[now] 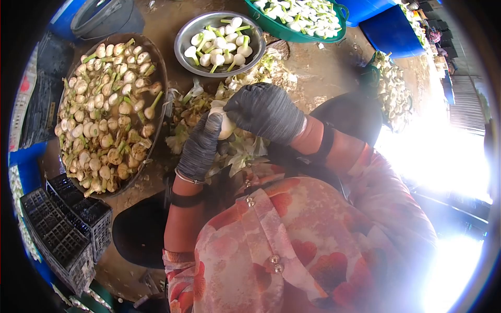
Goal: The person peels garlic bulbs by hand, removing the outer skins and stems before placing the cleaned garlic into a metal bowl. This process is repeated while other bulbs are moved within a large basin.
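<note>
A pale garlic bulb (226, 128) is held between my two gloved hands, above a heap of peelings. My left hand (199, 148), in a dark grey glove, is closed round the bulb's left side with the thumb pressed against it. Curled over its upper right side is my right hand (267, 112), also gloved; its fingertips pinch at the bulb and are partly hidden. Loose skins and leaves (245, 151) lie beneath and around both hands.
A large round tub (163, 99) of unpeeled bulbs stands at left. Ahead, a metal bowl (179, 51) holds clean white bulbs, and a green basin (342, 26) holds more. Black crates (57, 229) sit at lower left. A blue container (391, 34) and heaped bulbs (394, 91) are at right.
</note>
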Tool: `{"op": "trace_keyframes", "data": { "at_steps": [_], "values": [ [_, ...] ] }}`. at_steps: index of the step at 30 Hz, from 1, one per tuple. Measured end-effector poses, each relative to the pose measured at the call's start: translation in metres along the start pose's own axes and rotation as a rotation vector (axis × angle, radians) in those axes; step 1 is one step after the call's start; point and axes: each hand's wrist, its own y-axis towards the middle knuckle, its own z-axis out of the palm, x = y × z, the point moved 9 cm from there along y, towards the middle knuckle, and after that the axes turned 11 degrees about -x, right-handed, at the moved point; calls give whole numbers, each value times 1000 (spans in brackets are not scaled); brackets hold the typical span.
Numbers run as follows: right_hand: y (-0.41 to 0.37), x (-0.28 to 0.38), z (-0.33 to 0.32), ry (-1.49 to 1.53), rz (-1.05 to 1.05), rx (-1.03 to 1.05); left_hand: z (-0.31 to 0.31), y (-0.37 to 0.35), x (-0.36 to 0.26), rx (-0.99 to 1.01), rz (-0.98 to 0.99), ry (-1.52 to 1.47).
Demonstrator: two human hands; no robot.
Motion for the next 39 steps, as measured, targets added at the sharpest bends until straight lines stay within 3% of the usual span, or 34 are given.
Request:
{"op": "trace_keyframes", "data": {
  "at_steps": [4,5,8,12,13,16,18,20,21,24,25,28,29,31,33,36,38,39],
  "values": [
    [6,-19,7,-26,253,79,10,-10,-25,-13,235,137],
    [7,-34,27,-33,167,141,15,-15,-37,4,312,205],
    [-2,-75,46,402,566,158,24,-20,-54,-17,487,415],
    [-5,-52,44,981,579,198,16,-22,-61,-131,768,544],
    [-9,-60,47,780,521,237,16,-22,-62,-148,829,582],
    [-7,-36,25,221,-17,1,12,-12,-53,-55,594,225],
    [-4,-26,20,101,3,-34,6,5,-33,-65,338,328],
    [-2,-33,31,-2,-63,-46,5,4,-36,-120,367,437],
    [2,-40,30,70,-66,-106,13,-8,-51,-169,524,496],
    [3,-92,59,466,489,61,19,-27,-78,-269,862,567],
    [10,-84,60,337,202,142,20,-32,-84,-292,953,574],
    [-18,-108,95,1032,962,150,8,-20,-73,-294,755,369],
    [-20,-93,77,998,1036,127,2,-13,-62,-267,663,187],
    [-8,-75,56,506,738,315,-7,-2,-45,-246,523,-37],
    [-6,-79,88,-121,69,484,-15,-4,-45,-301,482,9],
    [-37,-80,111,-137,74,648,-22,11,-23,-222,263,-406],
    [-37,-61,90,-233,203,773,-25,11,-21,-351,378,245],
    [-33,-55,75,-302,299,834,-34,12,-22,-426,424,356]
  ]
}}
